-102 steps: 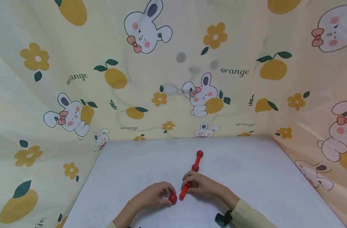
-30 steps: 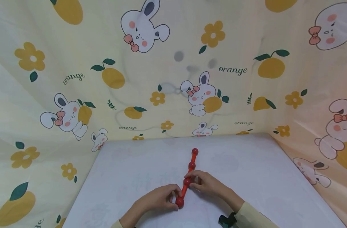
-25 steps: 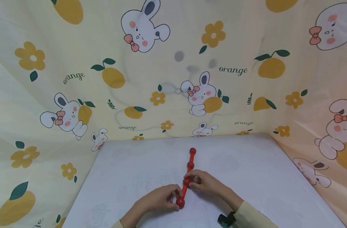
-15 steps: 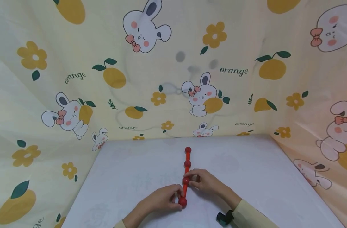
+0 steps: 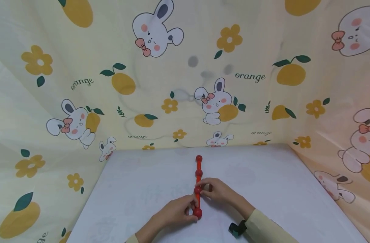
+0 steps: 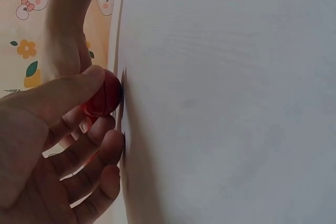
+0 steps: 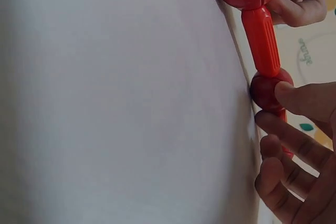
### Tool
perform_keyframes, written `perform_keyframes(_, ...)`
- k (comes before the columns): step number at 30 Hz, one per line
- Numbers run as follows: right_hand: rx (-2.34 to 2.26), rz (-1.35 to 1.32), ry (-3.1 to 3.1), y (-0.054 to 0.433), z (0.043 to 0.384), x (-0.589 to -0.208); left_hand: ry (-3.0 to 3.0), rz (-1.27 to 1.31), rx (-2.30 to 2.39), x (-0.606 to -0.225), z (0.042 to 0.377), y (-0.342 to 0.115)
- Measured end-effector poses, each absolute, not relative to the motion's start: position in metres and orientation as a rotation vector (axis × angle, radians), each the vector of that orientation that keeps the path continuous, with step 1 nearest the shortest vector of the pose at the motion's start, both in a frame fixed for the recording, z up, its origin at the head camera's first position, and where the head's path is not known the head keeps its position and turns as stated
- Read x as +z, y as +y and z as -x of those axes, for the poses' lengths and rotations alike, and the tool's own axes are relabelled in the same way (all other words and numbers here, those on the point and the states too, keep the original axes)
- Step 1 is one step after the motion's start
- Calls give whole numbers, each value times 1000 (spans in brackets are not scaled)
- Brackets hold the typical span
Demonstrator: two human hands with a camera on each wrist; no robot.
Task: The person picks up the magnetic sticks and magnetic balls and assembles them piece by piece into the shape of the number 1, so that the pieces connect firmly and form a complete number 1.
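A straight chain of red balls and orange-red toy sticks lies along the white table, running away from the person in the head view. My left hand (image 5: 177, 211) pinches the nearest ball (image 5: 197, 213) between thumb and fingers; that ball (image 6: 107, 95) shows a seam line in the left wrist view. With thumb and forefinger, my right hand (image 5: 218, 191) pinches the following ball (image 5: 197, 191). Between these two balls runs a ridged stick (image 7: 261, 40). Farther off stand another ball (image 5: 199, 173) and the end ball (image 5: 199, 158), joined by a stick (image 5: 199, 165).
The white tabletop (image 5: 136, 179) spreads around the chain. A cream curtain (image 5: 160, 77) printed with rabbits and oranges hangs behind the table and along both sides. A dark strap device (image 5: 237, 228) sits at the right sleeve.
The nearest ball, earlier apart in my left hand, now sits at the end of the near stick. The chain has swung left at its far end, from slanted to nearly straight away from me.
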State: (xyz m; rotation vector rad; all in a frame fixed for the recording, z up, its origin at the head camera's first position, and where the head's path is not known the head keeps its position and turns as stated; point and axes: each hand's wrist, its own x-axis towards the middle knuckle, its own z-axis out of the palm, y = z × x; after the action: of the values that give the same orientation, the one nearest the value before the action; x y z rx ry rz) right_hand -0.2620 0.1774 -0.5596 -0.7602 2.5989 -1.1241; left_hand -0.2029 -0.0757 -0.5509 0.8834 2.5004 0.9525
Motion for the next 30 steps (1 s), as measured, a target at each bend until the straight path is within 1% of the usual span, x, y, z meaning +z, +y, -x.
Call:
perform_keyframes(4, -1151, 759, 2575, 177, 267, -562, 2517, -833, 956, -552, 204, -72)
perform_keyframes(12, -1211, 691, 2512, 177, 280, -566, 2584, -882, 932, -554, 209, -72)
perform_keyframes(17, -1216, 670, 2498, 176, 284, -566, 2592, -849, 924, -551, 209, -71)
perform_keyframes(23, -1217, 665, 2507, 180, 284, -561, 2586, -805, 931, -551, 212, -69)
perform_keyframes(30, -1291, 566, 2486, 197, 277, -546, 2619, -803, 957, -553, 215, -79)
